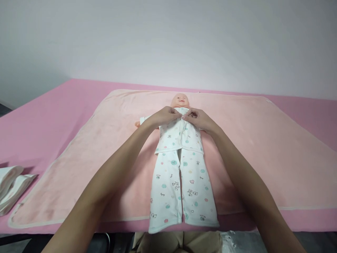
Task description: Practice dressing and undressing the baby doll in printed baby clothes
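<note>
A baby doll lies on its back on a pale pink blanket, head away from me. It wears a white printed top and matching trousers. My left hand and my right hand meet at the doll's chest just below its chin. Both hands pinch the front edges of the top near the collar, fingers closed on the cloth. One doll hand sticks out at the left beside my left wrist.
The blanket covers a brighter pink table top. Folded white cloths lie at the left edge. A plain grey wall stands behind the table. My lap in tan cloth shows below the table's near edge.
</note>
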A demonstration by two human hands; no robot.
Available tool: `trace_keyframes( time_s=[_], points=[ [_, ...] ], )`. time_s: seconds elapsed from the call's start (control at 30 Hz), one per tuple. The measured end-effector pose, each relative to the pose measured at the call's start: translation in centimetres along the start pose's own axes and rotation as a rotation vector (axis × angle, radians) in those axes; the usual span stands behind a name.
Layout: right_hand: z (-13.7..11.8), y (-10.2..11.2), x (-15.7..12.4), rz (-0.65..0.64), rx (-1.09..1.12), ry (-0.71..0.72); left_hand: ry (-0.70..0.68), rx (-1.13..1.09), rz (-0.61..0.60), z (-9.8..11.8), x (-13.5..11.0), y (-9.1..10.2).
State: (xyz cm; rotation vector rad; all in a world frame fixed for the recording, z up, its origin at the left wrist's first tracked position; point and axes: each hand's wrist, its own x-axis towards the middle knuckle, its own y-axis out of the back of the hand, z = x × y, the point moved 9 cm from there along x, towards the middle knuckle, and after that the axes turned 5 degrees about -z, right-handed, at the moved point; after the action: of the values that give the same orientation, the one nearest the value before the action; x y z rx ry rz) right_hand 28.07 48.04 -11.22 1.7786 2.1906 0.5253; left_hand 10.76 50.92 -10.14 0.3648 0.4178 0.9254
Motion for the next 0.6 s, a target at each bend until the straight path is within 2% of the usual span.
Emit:
trace_keyframes(
  time_s=[0.2,0.4,0.47,0.6],
  points=[
    [-1.7,0.0,-0.8,0.082,-0.084,0.062,-0.021,-0.009,-0.004,0.3,0.0,0.0],
    [0.0,1.0,0.0,0.138,0.005,0.088,-0.064,-0.028,-0.002,0.8,-0.2,-0.1],
    [0.3,1.3,0.4,0.109,0.020,0.084,-0.089,-0.013,0.009,1.1,-0.2,0.0],
    [0.5,1.8,1.9,0.077,0.038,0.038,-0.087,0.062,0.127,0.9,0.8,1.1]
  ],
)
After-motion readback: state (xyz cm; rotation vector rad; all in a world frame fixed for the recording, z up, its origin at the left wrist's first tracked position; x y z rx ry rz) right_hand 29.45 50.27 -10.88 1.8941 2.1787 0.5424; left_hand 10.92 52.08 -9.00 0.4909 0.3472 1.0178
